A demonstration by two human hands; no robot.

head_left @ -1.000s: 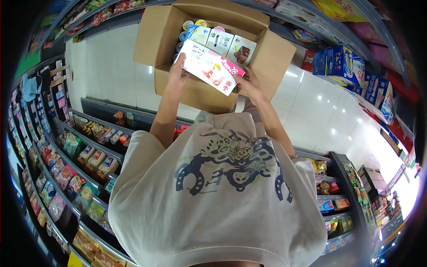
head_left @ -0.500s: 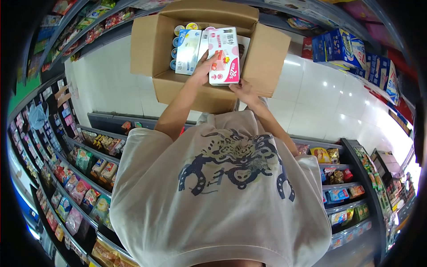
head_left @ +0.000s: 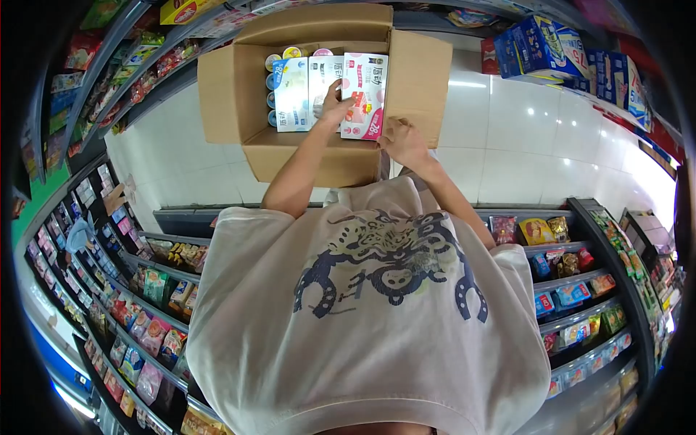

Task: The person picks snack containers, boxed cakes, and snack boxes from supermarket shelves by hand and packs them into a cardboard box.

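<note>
An open cardboard box [head_left: 312, 158] holds a blue-and-white carton [head_left: 292, 94], a white carton [head_left: 319, 72] beside it, and a pink-and-white carton [head_left: 365, 90] at its right side. Several round-lidded cups [head_left: 272, 99] line the box's left wall. My left hand [head_left: 335, 107] lies over the white carton and the left edge of the pink-and-white one, fingers apart. My right hand [head_left: 404, 142] is at the lower right corner of the pink-and-white carton, beside the box's right flap, fingers curled; whether they grip anything is too small to tell.
Snack shelves [head_left: 156, 355] curve along the left, and more shelves [head_left: 580, 319] stand at the right. Blue boxes [head_left: 544, 51] are stacked at the upper right. Tiled floor [head_left: 507, 138] shows around the cardboard box. A blue bag [head_left: 78, 235] hangs at the left.
The pink-and-white carton was tilted between both hands, then turned upright and lowered into the box's right side. My left hand has loosened from it; the other cartons now show more.
</note>
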